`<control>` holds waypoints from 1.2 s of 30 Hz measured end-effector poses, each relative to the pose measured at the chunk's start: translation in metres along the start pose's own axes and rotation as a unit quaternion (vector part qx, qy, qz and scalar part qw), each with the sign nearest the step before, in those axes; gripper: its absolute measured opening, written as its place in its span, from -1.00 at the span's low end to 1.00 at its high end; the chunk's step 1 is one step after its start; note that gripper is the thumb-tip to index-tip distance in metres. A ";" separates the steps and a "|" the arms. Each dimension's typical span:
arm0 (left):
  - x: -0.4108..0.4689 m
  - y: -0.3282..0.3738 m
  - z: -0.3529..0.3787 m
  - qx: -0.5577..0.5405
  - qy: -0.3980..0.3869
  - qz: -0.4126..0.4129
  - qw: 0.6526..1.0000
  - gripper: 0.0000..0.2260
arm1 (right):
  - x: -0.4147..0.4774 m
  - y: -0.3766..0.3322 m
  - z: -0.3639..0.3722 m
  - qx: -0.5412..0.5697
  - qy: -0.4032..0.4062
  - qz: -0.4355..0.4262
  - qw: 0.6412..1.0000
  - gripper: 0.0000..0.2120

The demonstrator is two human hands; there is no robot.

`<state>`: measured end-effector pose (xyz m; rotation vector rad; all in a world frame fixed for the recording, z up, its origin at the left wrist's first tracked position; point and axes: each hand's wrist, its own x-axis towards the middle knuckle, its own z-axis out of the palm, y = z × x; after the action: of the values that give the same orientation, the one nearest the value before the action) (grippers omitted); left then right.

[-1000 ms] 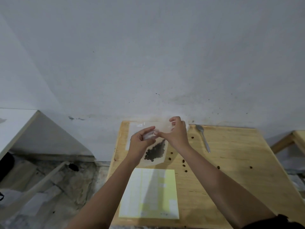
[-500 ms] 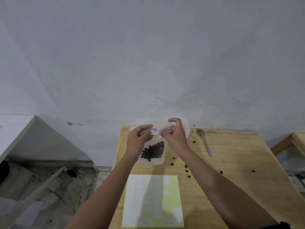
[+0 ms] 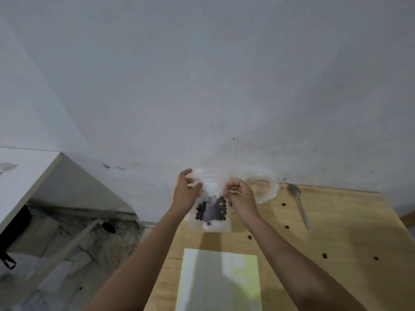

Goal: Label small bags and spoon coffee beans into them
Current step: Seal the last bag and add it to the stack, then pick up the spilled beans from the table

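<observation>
- Item one, a pale wooden table (image 3: 336, 221): we take it as our landmark, and everything below is placed against it.
- A yellow-green label sheet (image 3: 220, 281) of flat paper lies at the table's near edge, left of its middle.
- A small clear plastic bag (image 3: 211, 225) is held upright over the table's far left corner. We cannot tell whether its bottom edge touches the board. We judge it light, limp and slippery. The load sits low, so the film should sag and swing. It is best taken along the top strip with a pinch at each corner, never by the belly.
- The left hand (image 3: 186, 194), over the table's far left corner, pinches the bag's top left edge between thumb and fingers.
- The right hand (image 3: 240, 196), nearer the table's middle, has its fingers curled and pinches the bag's top right edge.
- A heap of spare clear bags (image 3: 265, 187) sits at the table's far edge, against the wall.
- A metal spoon (image 3: 301, 207) lies on the table's far right part with its bowl toward the wall, and no hand is on it.
- The dark coffee beans (image 3: 222, 208) sit in two clumps in the bag's lower half.
- A white label (image 3: 208, 182) is stuck high on the bag, and its print is too small for us to read.
- A few loose beans (image 3: 286, 227) are scattered over the table's middle and right.
</observation>
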<state>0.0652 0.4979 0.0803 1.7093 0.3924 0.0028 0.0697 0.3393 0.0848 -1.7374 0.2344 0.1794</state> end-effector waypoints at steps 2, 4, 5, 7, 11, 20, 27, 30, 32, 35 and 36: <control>0.004 -0.012 0.002 0.024 0.022 -0.025 0.999 -0.56 | 0.013 0.011 0.005 -0.018 0.014 0.026 0.999 -0.87; 0.006 -0.021 0.003 0.045 0.026 -0.041 0.998 -0.57 | 0.024 0.020 0.010 -0.042 0.028 0.043 0.998 -0.89; 0.008 -0.025 0.005 0.053 0.022 -0.043 0.997 -0.58 | 0.029 0.024 0.012 -0.056 0.030 0.046 0.997 -0.90; 0.014 -0.030 0.006 0.057 0.014 -0.044 0.997 -0.62 | 0.036 0.028 0.015 -0.090 0.025 0.035 0.995 -0.87; 0.026 -0.037 0.009 0.070 0.019 -0.040 0.997 -0.66 | 0.050 0.034 0.022 -0.153 0.000 -0.004 0.988 -0.77; 0.035 -0.062 0.015 0.203 -0.001 -0.026 0.979 -0.61 | 0.057 0.056 0.028 -0.312 -0.098 -0.054 0.943 -0.59; 0.030 -0.054 0.023 0.267 0.003 0.000 0.964 -0.57 | 0.046 0.050 0.014 -0.274 -0.083 -0.064 0.956 -0.62; 0.020 -0.043 0.035 0.261 0.049 0.108 0.958 -0.66 | 0.040 0.049 -0.010 -0.243 -0.031 -0.087 0.966 -0.73; 0.004 -0.038 0.048 0.235 0.048 0.174 0.955 -0.73 | 0.035 0.053 -0.030 -0.235 0.007 -0.096 0.967 -0.80; -0.029 -0.048 0.069 0.230 -0.029 0.238 0.943 -0.77 | 0.022 0.074 -0.060 -0.241 0.040 -0.085 0.966 -0.87; -0.041 -0.056 0.075 0.237 -0.070 0.244 0.938 -0.74 | 0.017 0.084 -0.068 -0.249 0.039 -0.071 0.965 -0.87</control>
<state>0.0290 0.4222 0.0220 2.2324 -0.1647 0.1584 0.0639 0.2570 0.0127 -2.2559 0.1254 0.0655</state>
